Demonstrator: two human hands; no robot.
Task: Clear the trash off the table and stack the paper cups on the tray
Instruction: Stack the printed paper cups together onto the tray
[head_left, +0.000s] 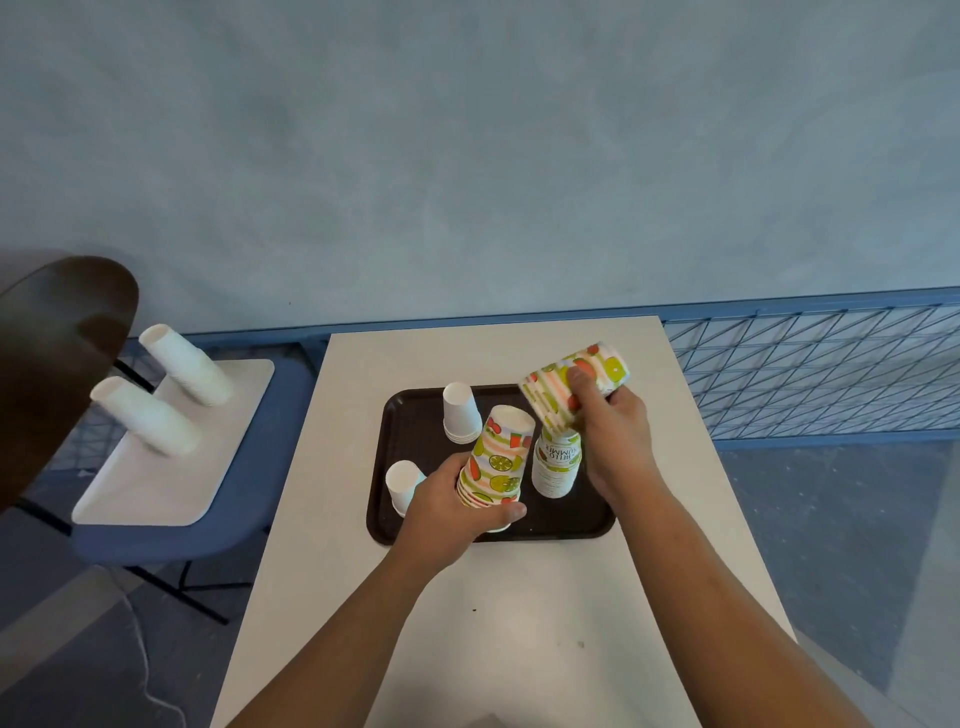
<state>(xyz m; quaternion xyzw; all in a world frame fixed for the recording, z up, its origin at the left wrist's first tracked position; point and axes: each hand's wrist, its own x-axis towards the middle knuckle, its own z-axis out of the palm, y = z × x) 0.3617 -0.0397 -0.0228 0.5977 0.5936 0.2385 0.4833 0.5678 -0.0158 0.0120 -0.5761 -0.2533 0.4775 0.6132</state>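
Head view: a stack of fruit-printed paper cups (497, 460) stands upside down on the dark brown plastic tray (383, 467), and the left hand (451, 506) grasps its lower part with curled fingers and thumb. The right hand (614, 434) clasps a second fruit-printed cup stack (550, 387), tilted in the air above the tray's far right. Just below it, on the tray, stands an upturned white stack printed "HELLO SUMMER" (556, 467). Two plain white cup stacks (461, 415) (401, 484) stand on the tray's left side. The tray lies on a pale rectangular table (519, 603).
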